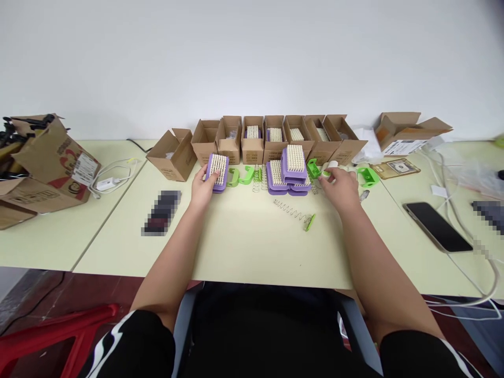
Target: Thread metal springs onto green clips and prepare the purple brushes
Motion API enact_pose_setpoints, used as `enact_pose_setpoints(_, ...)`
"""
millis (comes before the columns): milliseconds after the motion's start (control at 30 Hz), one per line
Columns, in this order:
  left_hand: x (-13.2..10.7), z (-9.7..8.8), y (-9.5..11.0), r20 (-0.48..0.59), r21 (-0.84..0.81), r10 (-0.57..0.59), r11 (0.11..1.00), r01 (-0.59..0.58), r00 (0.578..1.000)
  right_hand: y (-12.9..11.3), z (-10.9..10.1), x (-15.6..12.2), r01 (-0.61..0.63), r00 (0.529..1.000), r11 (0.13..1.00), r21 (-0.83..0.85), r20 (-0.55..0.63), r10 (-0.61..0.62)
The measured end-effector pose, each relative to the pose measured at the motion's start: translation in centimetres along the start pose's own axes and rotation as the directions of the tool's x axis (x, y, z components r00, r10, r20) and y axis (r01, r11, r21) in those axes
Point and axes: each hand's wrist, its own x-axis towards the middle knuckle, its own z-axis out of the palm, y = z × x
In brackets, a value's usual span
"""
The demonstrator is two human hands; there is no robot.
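Note:
My left hand (202, 188) is closed on a purple brush head (218, 170) with cream bristles, the thumb over its bristle side. My right hand (340, 187) reaches to the right of the middle, fingers bent together by a white rounded piece (333, 164); what they pinch is hidden. Just left of those fingers is a green bracket (313, 168), and another green bracket (368, 177) lies to the right. Between my hands sits a pile of purple brush heads (294, 159). Nearer me, a metal coil spring (290, 209) lies beside a small green part (310, 222).
Several open cardboard boxes (252, 156) line the wall, some holding brush heads. More springs (257, 179) and green handles (247, 175) lie between my left hand and the pile. A phone (438, 227) and cables are at right, a large carton (59, 168) at left.

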Motion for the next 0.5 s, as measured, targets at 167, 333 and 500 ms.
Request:
enact_pose_setpoints(167,-0.41,0.19,0.54,0.013,-0.041,-0.097,0.994,0.098,0.995,0.28,0.55,0.01,-0.008,1.000,0.997,-0.076,0.000,0.008)
enact_pose_setpoints(333,-0.84,0.51,0.69,0.045,-0.116,-0.237,0.964,0.241,0.970,0.35,0.54,-0.03,-0.034,0.999,0.992,-0.124,0.018,0.036)
enact_pose_setpoints(500,-0.90,0.85,0.50,0.119,-0.348,-0.306,0.878,0.328,0.945,0.22,0.34,-0.13,-0.036,0.999,0.993,-0.109,-0.008,0.035)
